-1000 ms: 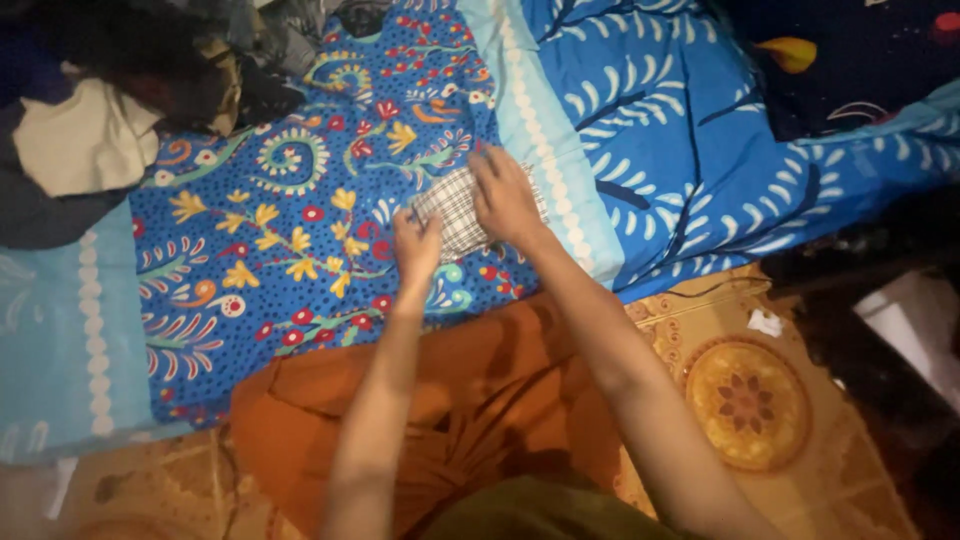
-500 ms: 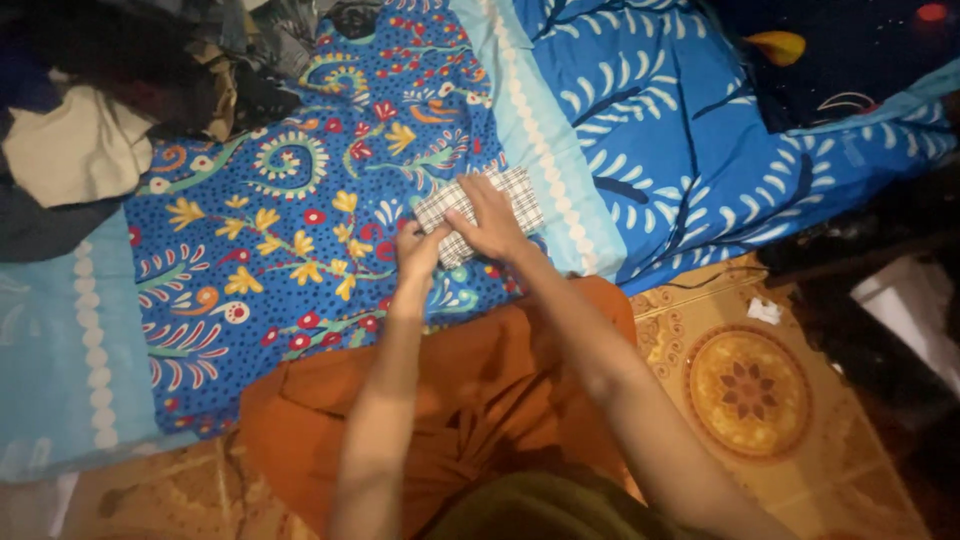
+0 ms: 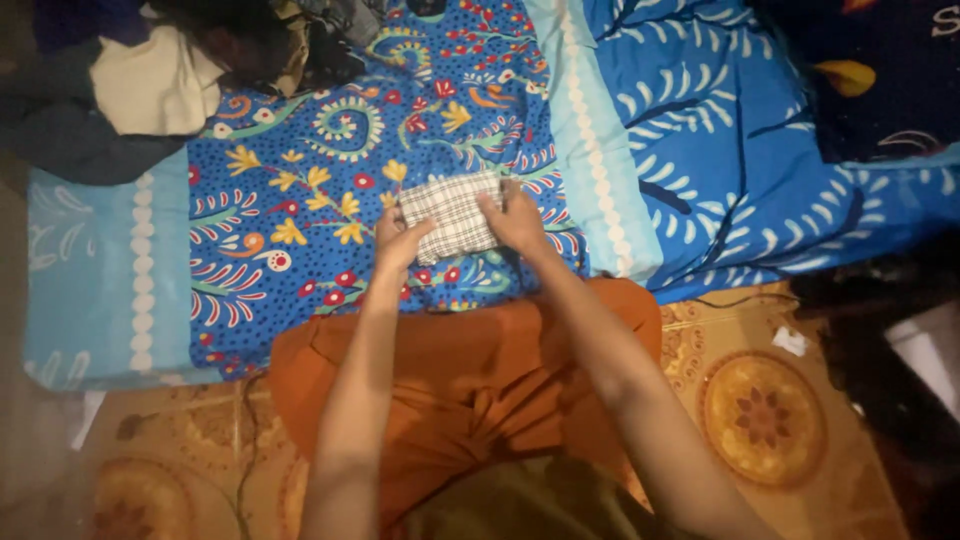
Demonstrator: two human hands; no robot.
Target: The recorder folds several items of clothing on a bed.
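Note:
A small checked cloth (image 3: 452,213), white with dark lines, lies folded into a rough square on the blue flowered bedsheet (image 3: 300,200). My left hand (image 3: 398,240) holds its lower left corner, fingers curled over the edge. My right hand (image 3: 512,218) presses on its right side with the fingers laid over the fabric. Both forearms reach out over my orange-clad lap (image 3: 450,370).
A heap of dark and cream clothes (image 3: 150,80) sits at the sheet's far left. A second blue cover with white leaf shapes (image 3: 740,150) lies to the right. Patterned floor matting (image 3: 765,415) is at the lower right, with a small white scrap (image 3: 790,340) on it.
The checked cloth has gone from partly covered under my hands to a neat folded square. Both hands have shifted to its left and right edges.

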